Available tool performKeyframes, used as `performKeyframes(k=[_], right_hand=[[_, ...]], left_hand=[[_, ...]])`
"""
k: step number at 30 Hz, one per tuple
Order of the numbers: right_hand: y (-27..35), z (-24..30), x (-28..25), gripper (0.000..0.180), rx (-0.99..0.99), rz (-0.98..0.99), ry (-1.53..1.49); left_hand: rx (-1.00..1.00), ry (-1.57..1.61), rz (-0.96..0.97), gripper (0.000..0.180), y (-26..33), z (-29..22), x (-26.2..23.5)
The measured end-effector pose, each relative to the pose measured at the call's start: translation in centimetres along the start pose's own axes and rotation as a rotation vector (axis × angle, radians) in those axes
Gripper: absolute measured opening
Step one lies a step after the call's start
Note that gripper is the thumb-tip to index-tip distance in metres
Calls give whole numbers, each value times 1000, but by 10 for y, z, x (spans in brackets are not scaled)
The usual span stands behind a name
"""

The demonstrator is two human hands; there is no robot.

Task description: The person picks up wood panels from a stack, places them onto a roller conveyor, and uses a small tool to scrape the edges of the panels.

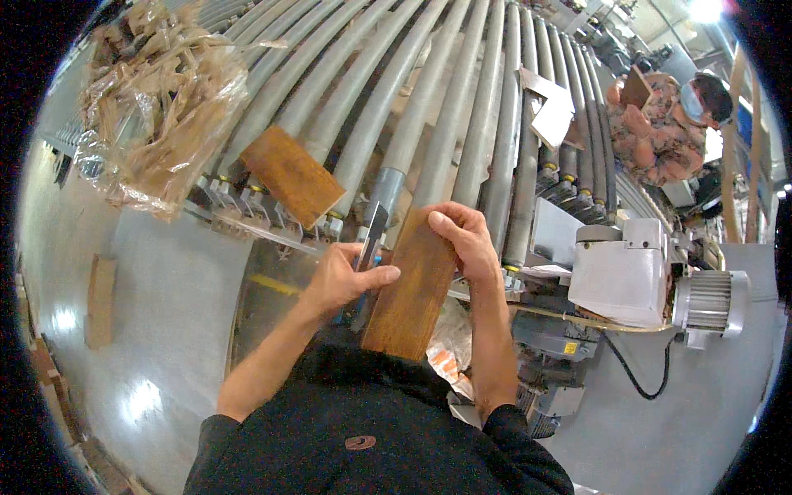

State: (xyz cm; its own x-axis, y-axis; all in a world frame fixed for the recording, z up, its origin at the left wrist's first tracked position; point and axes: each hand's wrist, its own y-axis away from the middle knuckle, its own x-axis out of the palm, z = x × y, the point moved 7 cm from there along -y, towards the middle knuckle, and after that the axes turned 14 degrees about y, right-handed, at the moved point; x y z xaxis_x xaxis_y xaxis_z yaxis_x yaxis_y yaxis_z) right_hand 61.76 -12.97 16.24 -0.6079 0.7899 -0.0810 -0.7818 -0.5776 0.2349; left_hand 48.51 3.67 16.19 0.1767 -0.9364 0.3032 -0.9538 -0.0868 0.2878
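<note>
My right hand (464, 241) grips the top end of a brown wooden plank (410, 293) held upright against my body. My left hand (342, 276) holds a flat metal blade tool (371, 239), a scraper or caliper, against the plank's left edge, thumb pressed on the wood. A second brown plank (291, 175) lies on the roller conveyor (429, 91) just beyond my left hand.
A crumpled plastic bag of wood scraps (157, 99) sits at the conveyor's left end. A grey motor unit (635, 276) stands to the right. Another person (668, 124) in a mask holds a board at the far right. A small wooden piece (101, 301) lies on the floor.
</note>
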Motion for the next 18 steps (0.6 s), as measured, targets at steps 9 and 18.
performKeyframes(k=[9,18], right_hand=[[-49,-34,-45,23,79,-71,-102],[-53,-31,-54,41,35,-149,-361]], left_hand=[[-135,62,-154,42,30,30,-4],[-47,328,-268,37,18,36,6]])
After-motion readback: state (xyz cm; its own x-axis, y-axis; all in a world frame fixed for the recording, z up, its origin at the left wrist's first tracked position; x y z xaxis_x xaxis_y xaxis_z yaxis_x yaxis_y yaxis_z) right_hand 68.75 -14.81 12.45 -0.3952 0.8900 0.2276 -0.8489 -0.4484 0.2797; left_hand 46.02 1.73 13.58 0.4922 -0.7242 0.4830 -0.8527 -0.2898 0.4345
